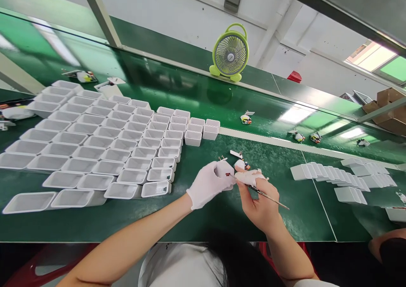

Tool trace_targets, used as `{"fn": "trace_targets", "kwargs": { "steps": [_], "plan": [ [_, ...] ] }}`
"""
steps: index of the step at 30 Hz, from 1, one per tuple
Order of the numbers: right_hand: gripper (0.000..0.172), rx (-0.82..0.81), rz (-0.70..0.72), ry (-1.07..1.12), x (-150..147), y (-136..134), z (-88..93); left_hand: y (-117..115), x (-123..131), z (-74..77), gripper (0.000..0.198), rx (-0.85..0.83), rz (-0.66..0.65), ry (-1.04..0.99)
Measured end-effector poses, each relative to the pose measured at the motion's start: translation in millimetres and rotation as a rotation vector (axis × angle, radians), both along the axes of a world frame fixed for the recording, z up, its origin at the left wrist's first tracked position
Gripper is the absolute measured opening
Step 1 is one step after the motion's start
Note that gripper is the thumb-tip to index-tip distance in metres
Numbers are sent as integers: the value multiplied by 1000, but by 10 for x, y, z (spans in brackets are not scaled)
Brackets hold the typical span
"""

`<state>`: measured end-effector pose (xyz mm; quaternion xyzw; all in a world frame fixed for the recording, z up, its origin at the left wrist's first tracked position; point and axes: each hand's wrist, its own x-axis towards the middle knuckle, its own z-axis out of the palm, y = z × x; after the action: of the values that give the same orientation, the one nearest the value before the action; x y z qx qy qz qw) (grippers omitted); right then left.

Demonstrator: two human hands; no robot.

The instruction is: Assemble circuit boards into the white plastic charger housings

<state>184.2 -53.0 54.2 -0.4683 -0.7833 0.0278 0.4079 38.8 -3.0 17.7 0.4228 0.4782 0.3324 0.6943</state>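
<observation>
In a white glove, my left hand (207, 183) is closed around a small white plastic box (225, 169), tilted above the green bench. My right hand (261, 198), with white cloth over some of its fingers, grips a thin, pointed tool (268, 195) like a slim brush; I cannot tell its exact kind. A small dark red piece (228, 174) shows at the tool's tip, against the face of the box. Just beyond my fingers lies a small white assembly (241, 163) with coloured parts, partly hidden by my right hand.
Rows of open white bins (104, 154) cover the bench's left side. Stacked white bins (330, 173) stand at the right. A green fan (230, 54) sits on the ledge behind. Small assemblies (315, 137) lie along the back strip. Part of another person (388, 249) shows at lower right.
</observation>
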Motion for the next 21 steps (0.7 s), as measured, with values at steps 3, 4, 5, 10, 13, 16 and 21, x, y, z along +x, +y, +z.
{"fn": "trace_targets", "kwargs": {
  "steps": [3, 4, 5, 10, 13, 16, 21],
  "plan": [
    [18, 25, -10, -104, -38, 14, 40, -9, 10, -29, 29, 20, 16, 45],
    [17, 35, -14, -152, -51, 23, 59, -8, 13, -42, 30, 30, 24, 73],
    [16, 42, -18, -199, -62, 35, 79, -6, 14, -55, 31, 41, 32, 103],
    [16, 29, -28, -347, -73, 87, 174, 12, -3, -75, 36, 107, 42, 236],
    [17, 14, -11, -359, -62, 98, 214, 13, -20, -61, 38, 133, 30, 278],
    [17, -9, 6, -351, -49, 102, 211, 21, -29, -43, 38, 138, 16, 290],
    [14, 51, -31, -209, -53, 115, 108, 49, -31, -11, 36, 135, 82, 325]
  ]
}}
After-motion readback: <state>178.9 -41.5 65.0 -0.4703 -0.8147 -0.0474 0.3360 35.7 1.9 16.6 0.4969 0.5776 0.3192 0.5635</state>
